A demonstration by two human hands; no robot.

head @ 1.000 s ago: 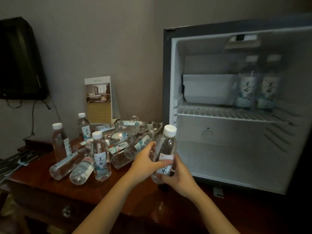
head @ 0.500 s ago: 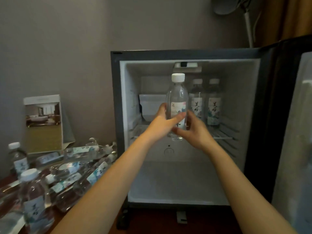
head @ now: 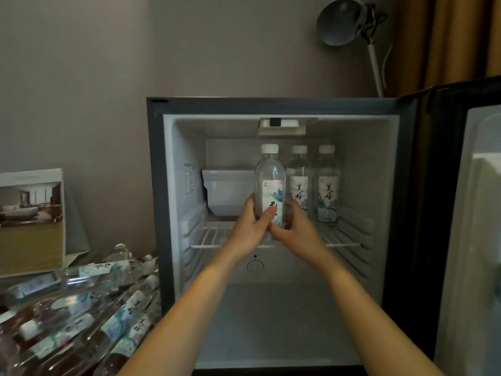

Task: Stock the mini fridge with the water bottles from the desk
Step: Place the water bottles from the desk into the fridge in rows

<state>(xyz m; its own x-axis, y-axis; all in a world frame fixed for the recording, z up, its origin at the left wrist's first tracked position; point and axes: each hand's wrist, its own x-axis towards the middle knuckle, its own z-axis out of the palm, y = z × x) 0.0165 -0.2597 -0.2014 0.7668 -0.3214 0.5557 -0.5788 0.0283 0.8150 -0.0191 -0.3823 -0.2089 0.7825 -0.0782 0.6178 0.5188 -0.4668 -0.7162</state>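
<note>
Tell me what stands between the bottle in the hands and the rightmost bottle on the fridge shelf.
Head view: one more upright bottle stands on the wire shelf between the held bottle and the rightmost bottle.

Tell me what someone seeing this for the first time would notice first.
The open mini fridge fills the middle, where the left hand and right hand together hold an upright water bottle in front of its wire shelf. Two more bottles stand at the back right of that shelf. A heap of lying bottles sits at the lower left, beside the fridge.
</note>
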